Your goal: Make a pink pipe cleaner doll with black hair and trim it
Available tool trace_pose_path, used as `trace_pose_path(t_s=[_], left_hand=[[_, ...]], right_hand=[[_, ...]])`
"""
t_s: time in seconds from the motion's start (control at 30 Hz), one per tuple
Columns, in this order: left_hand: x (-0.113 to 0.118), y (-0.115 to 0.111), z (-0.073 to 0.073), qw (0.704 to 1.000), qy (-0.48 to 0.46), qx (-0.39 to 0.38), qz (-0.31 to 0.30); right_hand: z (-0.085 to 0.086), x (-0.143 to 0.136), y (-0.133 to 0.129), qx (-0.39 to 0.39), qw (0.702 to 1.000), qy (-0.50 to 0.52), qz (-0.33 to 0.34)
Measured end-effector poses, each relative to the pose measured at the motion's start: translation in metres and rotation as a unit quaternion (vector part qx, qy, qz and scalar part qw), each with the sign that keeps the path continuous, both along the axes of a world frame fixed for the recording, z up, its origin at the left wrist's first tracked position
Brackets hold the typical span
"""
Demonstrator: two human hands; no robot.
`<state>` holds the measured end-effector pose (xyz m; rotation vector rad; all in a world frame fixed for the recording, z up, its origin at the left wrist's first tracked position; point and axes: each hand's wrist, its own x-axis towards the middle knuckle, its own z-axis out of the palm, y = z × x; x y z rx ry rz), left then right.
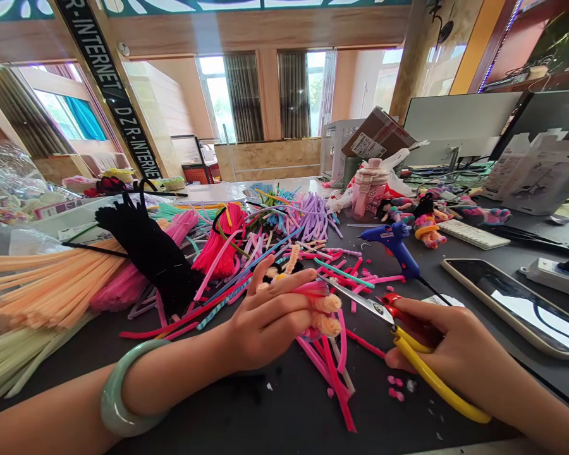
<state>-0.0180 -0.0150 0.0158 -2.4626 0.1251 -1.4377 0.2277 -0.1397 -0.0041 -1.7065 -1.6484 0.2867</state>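
My left hand (275, 313) is closed around a small pipe-cleaner doll (329, 303) with peach fuzzy limbs and pink parts. Much of the doll is hidden behind my fingers. In my right hand (448, 338) is a pair of scissors (420, 360) with one red and one yellow handle. Their metal blades point left and reach the pink part of the doll by my left fingertips. Whether the blades touch it I cannot tell. Below the doll lie loose pink and red pipe cleaners (334, 379) on the dark table.
Bundles of black (146, 246), peach (47, 291) and hot-pink pipe cleaners (222, 240) lie to the left. A blue glue gun (396, 246) stands behind the scissors. At right are a phone (516, 306) and a power strip (559, 278). A pink bottle (367, 189) stands at the back.
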Motion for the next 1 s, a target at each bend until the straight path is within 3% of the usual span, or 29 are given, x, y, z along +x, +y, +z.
trace_pose_path(t_s=[0.33,0.67,0.87,1.0], left_hand=[[0.000,0.000,0.002,1.000,0.000,0.029,0.008],[0.000,0.000,-0.001,1.000,-0.004,-0.024,0.001],[0.001,-0.001,-0.002,1.000,-0.001,-0.028,-0.002],[0.001,-0.001,-0.003,1.000,0.009,-0.024,-0.011]], right_hand=[[0.001,0.005,0.000,-0.001,0.998,-0.038,0.049],[-0.005,0.007,0.001,0.057,0.992,-0.106,-0.041],[-0.004,0.003,-0.001,0.205,0.947,-0.229,-0.094],[-0.007,-0.002,-0.004,0.239,0.922,-0.272,-0.134]])
